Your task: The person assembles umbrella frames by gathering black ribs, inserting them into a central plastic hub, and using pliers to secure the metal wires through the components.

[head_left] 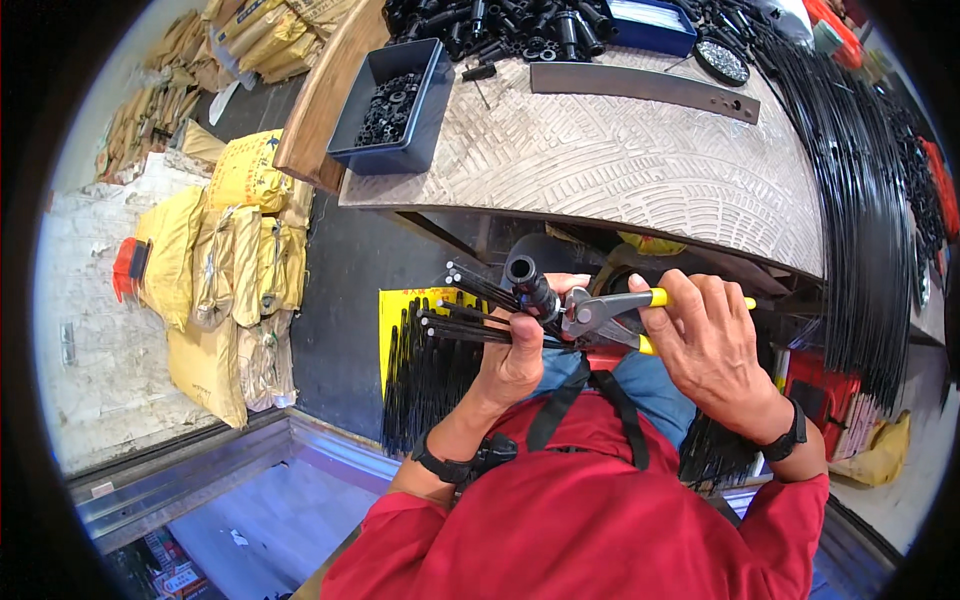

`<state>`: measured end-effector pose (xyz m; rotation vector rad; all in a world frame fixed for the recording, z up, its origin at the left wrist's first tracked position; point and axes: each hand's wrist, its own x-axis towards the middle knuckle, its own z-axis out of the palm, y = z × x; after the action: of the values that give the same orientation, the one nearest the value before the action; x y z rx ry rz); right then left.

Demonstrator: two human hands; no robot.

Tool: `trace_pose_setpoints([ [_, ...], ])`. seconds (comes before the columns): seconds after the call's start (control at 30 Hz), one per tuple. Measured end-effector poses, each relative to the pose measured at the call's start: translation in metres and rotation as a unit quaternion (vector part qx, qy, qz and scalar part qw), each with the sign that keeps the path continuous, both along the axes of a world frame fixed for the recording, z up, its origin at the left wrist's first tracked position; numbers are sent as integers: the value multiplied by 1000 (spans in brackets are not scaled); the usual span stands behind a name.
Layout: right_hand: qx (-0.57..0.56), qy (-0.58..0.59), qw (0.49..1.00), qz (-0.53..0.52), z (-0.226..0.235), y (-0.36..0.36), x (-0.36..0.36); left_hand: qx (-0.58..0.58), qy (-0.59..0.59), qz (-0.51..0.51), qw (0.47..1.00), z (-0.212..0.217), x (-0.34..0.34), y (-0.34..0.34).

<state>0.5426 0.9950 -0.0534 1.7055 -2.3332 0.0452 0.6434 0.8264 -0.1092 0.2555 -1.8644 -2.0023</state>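
My left hand (520,350) grips a bundle of thin black rods (465,315) that fan out to the left, joined at a black tubular hub (528,280) that sticks up above my fingers. My right hand (705,340) is closed around the yellow handles of a pair of pliers (610,315). The grey metal jaws of the pliers sit against the hub, just right of my left fingers. Both hands are held below the near edge of the workbench (640,170), above my lap.
A dark blue bin of small black parts (392,105) stands at the bench's left end. A flat metal bar (645,85) and heaps of black parts lie at the back. Long black rods (860,220) drape over the right. Yellow sacks (215,270) are stacked on the floor to the left.
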Motion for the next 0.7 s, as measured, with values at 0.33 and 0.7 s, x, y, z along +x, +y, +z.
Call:
trace_pose_setpoints([
  [0.33,-14,39,999,29,2,-4,-3,0,-13,3,1000,-5,3,-1],
  [0.7,68,-169,981,66,23,13,-13,-45,-4,-55,997,-2,4,-3],
])
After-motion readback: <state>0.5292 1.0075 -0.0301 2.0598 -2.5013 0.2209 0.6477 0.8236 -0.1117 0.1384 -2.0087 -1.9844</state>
